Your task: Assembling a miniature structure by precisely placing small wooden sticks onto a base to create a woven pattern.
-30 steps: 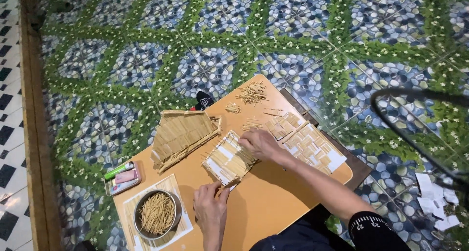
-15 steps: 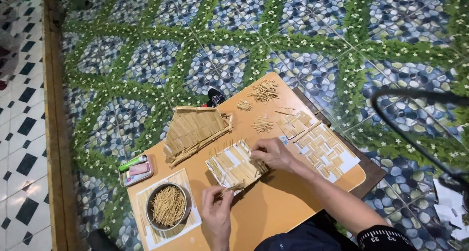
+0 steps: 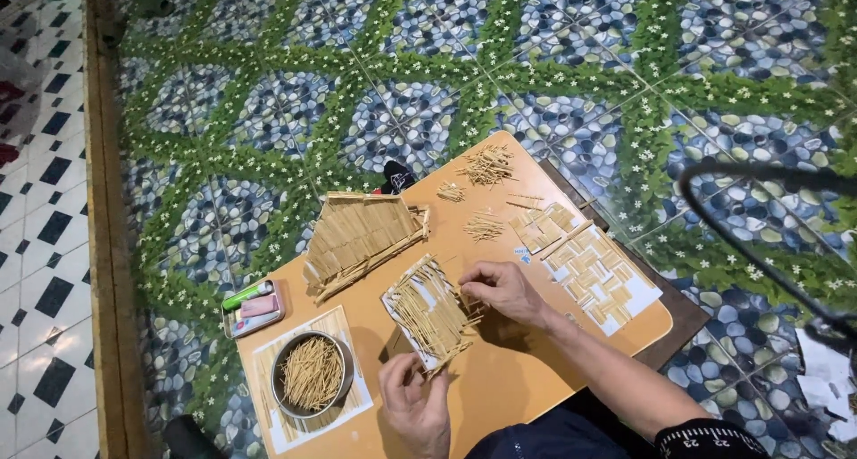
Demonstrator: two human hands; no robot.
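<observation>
A small panel of thin wooden sticks on white card (image 3: 430, 309) lies on the light brown board (image 3: 527, 396). My left hand (image 3: 412, 403) pinches its near corner. My right hand (image 3: 502, 290) rests at its right edge, fingertips closed on the sticks there. Behind the panel sits a larger finished roof-like piece of sticks (image 3: 361, 236). A round metal bowl (image 3: 312, 372) full of loose sticks stands on a white sheet at the near left.
Woven stick panels on white card (image 3: 594, 267) lie right of my hands. Small stick piles (image 3: 486, 165) sit at the board's far corner. A green and pink object (image 3: 252, 305) lies at the left edge. Patterned floor tiles surround the board; a black cable (image 3: 759, 245) curves at right.
The stick panel has been turned and now lies flatter with its stick side up. My left hand has shifted to its near corner; my right hand stays at its right edge.
</observation>
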